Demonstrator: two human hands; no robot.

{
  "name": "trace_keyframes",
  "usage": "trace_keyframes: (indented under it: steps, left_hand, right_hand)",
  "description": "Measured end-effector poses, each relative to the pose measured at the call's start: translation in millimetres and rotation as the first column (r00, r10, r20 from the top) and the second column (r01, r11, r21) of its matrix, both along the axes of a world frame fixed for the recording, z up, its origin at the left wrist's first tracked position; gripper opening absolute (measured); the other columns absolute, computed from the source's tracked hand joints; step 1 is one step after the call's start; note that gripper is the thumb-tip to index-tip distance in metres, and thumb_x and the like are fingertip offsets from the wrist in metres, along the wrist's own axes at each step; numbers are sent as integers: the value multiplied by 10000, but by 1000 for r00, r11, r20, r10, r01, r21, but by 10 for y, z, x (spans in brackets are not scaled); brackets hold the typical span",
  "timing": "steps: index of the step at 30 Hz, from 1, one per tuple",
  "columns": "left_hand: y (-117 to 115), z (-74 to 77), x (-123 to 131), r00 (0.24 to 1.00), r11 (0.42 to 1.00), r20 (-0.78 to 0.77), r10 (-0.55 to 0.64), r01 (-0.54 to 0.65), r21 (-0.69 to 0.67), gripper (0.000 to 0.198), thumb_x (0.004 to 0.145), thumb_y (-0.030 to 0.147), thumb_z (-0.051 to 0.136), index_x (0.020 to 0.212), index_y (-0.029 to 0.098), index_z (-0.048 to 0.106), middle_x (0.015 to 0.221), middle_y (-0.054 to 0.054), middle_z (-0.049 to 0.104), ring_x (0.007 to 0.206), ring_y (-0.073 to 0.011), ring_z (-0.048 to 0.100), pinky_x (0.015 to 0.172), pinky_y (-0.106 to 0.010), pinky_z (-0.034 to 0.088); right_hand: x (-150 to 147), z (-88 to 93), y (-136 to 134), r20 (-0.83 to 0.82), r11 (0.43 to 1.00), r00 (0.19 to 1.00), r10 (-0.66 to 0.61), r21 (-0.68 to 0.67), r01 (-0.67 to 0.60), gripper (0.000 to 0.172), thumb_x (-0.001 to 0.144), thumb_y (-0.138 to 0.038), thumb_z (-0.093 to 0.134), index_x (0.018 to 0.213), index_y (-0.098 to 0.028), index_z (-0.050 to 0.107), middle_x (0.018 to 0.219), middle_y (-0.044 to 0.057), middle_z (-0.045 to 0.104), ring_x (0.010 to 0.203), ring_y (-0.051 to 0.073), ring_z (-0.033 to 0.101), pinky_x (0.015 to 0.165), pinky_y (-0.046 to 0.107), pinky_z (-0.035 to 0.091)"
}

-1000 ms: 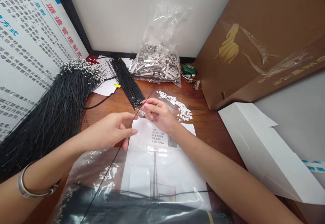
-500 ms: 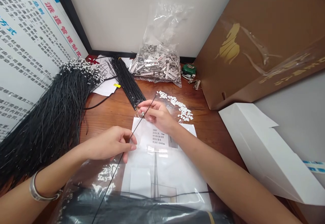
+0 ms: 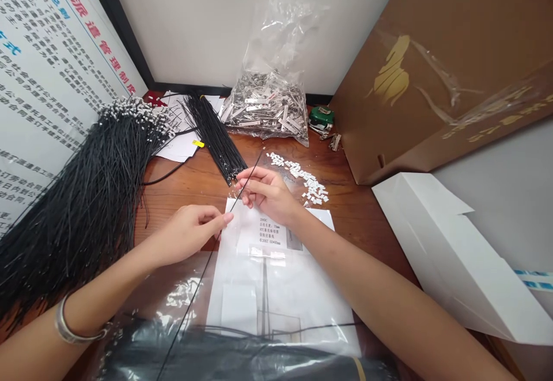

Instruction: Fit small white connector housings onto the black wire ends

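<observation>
A thin black wire (image 3: 199,286) runs slantwise from the bottom edge up past both hands, its tip near the small white pieces (image 3: 314,188). My left hand (image 3: 192,232) pinches it between thumb and fingers. Higher up, my right hand (image 3: 268,193) has its fingertips closed on the same wire, a little below the tip. Beneath the hands lies a printed sheet (image 3: 311,289) under clear plastic. Just beyond my right hand rests a bundle of black wires (image 3: 216,139).
A large heap of black wires with white ends (image 3: 86,196) fills the left side. At the back stands a clear bag of metal clips (image 3: 268,104) beside a green tape measure (image 3: 321,117). A brown box (image 3: 415,70) and a white carton (image 3: 458,260) are on the right. Bagged black wires (image 3: 242,358) lie in front.
My left hand has slid up along the wire toward my right hand, and its fingers have closed more tightly. The wire's tip has shifted slightly left and away from me.
</observation>
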State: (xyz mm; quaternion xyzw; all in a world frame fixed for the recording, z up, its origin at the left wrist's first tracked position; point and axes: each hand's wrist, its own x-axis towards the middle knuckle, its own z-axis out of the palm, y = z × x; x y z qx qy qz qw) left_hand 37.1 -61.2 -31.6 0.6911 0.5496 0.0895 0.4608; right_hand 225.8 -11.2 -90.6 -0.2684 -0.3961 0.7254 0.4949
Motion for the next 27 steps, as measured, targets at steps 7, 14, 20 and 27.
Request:
trace_keyframes:
  steps: [7,14,20,27]
  left_hand:
    - [104,-73,294,970,952,178,165,-204,227,360,880,492,525,824,175,686,863,-41,736,793,-186,633,735,-280,439]
    - [119,-189,435,867,930,413,280,-351,106,261,824,345,581,636,169,624,653,-32,689,566,-128,580,530,-233,423]
    - [75,-291,318,853,910,424,304,-392,136,231,814,304,572,624,173,585,578,3,615,473,-88,458,473,-218,357]
    - [77,-290,270,871,928,404,279,-352,118,243,794,271,544,569,181,551,529,15,581,452,-88,424,473,-224,341]
  right_hand:
    - [-2,-3,-8,14,1000,1000,12,4,-12,224,650,-280,794,810,-161,690,705,-6,681,486,74,571,466,212,447]
    - [-7,-10,10,6,1000,1000,-8,-12,8,231,628,-290,806,791,-167,698,714,-7,696,449,59,524,443,213,429]
    - [-21,11,3,30,999,999,-39,-2,39,217,643,-278,799,811,-171,712,722,-8,701,428,45,496,438,216,393]
    - [-17,7,-4,59,997,996,-73,0,73,208,652,-282,781,824,-185,716,693,-14,703,412,48,472,412,221,330]
